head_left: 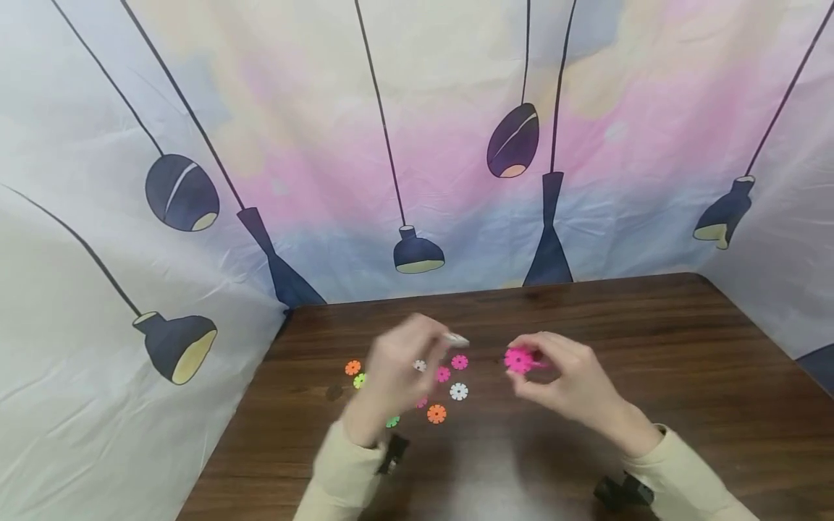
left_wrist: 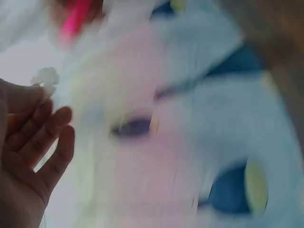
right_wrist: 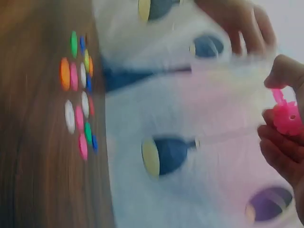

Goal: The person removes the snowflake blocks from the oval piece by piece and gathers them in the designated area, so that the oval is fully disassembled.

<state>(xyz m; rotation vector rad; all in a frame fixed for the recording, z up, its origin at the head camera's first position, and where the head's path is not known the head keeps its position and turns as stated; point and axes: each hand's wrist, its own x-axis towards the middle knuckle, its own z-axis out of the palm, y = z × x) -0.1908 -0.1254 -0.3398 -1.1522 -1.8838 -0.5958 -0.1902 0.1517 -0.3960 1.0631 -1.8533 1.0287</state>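
Note:
My right hand (head_left: 568,370) pinches a bright pink notched plastic disc (head_left: 519,360) above the table, between thumb and fingers. A second pink piece (right_wrist: 278,96) joins it at an angle in the right wrist view. To its left, my left hand (head_left: 399,365) is raised over the loose discs and slightly blurred. Between its thumb and index finger it holds a white notched disc (head_left: 457,339), nearly edge-on in the head view. That same disc looks pale and translucent in the left wrist view, with the other fingers loosely bent below. The two held pieces are apart.
Several loose discs lie on the dark wooden table (head_left: 691,376), among them an orange disc (head_left: 436,414), a white disc (head_left: 459,391) and a pink disc (head_left: 460,362). Some are hidden behind the left hand. A fabric backdrop (head_left: 313,145) printed with lamps stands behind the table.

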